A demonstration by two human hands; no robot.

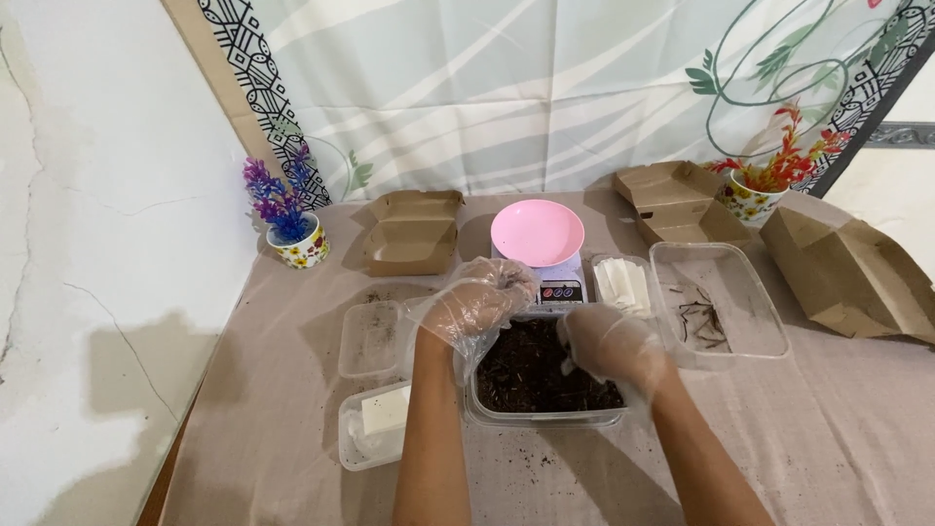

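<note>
A clear plastic tub (pixel 539 417) holding dark loose material like soil or dried leaves sits in front of me. Both hands wear thin clear plastic gloves. My left hand (pixel 474 304) hovers over the tub's far left corner, fingers curled and bunched together; whether it pinches anything I cannot tell. My right hand (pixel 611 341) reaches down into the dark material at the tub's right side, fingers bent into it. Just beyond the tub stands a small white scale (pixel 557 283) with a pink bowl (pixel 537 232) on top.
At left are two clear tubs (pixel 370 336), the nearer one (pixel 360 446) with a white block. At right stand a small tub of white strips (pixel 623 282) and a larger tub with dark twigs (pixel 719 302). Brown cardboard boxes (pixel 414 231) and two flower pots (pixel 296 244) line the back.
</note>
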